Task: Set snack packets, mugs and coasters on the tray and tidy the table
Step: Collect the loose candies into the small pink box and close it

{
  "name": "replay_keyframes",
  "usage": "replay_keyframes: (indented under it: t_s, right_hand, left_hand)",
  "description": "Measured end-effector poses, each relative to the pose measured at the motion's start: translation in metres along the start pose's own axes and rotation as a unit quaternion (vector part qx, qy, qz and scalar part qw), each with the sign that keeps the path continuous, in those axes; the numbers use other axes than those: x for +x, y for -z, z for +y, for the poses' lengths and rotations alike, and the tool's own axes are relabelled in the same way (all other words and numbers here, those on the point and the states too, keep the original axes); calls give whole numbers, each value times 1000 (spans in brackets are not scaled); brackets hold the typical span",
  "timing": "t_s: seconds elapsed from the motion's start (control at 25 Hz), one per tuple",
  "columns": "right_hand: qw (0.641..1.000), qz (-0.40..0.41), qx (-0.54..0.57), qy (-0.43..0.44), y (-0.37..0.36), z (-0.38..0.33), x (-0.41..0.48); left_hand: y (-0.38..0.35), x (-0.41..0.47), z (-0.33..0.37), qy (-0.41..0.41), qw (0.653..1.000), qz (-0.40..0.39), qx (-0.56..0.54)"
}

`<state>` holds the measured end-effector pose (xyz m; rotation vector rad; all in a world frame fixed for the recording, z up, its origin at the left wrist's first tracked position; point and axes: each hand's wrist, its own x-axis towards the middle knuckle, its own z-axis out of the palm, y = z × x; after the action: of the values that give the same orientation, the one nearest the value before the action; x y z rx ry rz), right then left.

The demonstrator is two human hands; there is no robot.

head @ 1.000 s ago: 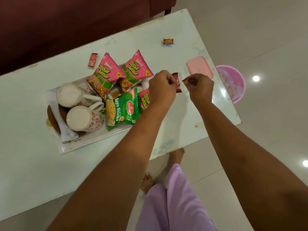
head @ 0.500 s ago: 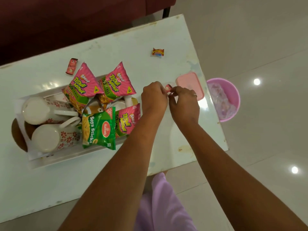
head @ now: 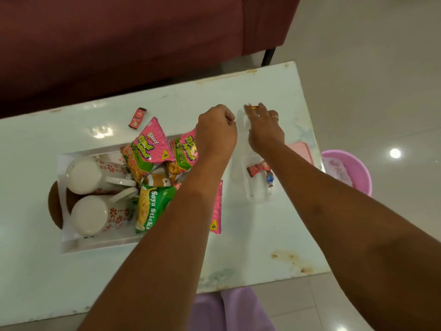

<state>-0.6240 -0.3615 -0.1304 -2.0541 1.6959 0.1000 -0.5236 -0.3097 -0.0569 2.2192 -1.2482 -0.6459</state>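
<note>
Orange and red foil shows at the tips of the right hand (head: 265, 130), whose fingers are spread and closing on a small wrapper (head: 254, 108) far up the white table (head: 262, 235); whether it is pinched yet or only touched, I cannot tell. Just beside it the left hand (head: 216, 130) is curled into a loose fist with nothing visible in it.

Below the right wrist a clear plastic container (head: 256, 187) already holds a red sweet wrapper (head: 256, 168) and a smaller blue one, with its pink lid (head: 301, 152) lying beyond, near the table edge. A pink bin (head: 353, 168) stands on the floor past that.

On the tray (head: 95, 244) the main part looks finished: two flowered mugs (head: 88, 194) lie on their sides, brown coasters (head: 55, 204) poke out at the tray's left end, and the pink snack packets (head: 148, 149) and the green Soya Sticks packet (head: 151, 209) are piled beside them, one pink packet hanging over the right rim.

What seems left is the tidying: one more red wrapper (head: 137, 117) sits alone on the table above the tray, and the container probably wants its lid.
</note>
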Motion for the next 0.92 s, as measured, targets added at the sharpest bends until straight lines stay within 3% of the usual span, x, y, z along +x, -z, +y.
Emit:
replay_keyframes:
  t_s: [0.28, 0.64, 0.92]
  right_hand:
    - [995, 11, -75, 61, 1, -9, 7]
    - [984, 90, 114, 104, 3, -110, 18]
    - [981, 84, 155, 79, 3, -145, 33]
  left_hand:
    - [31, 16, -30, -24, 1000, 12, 11]
    - [89, 68, -110, 52, 995, 89, 17]
    - [99, 105, -171, 120, 976, -107, 147]
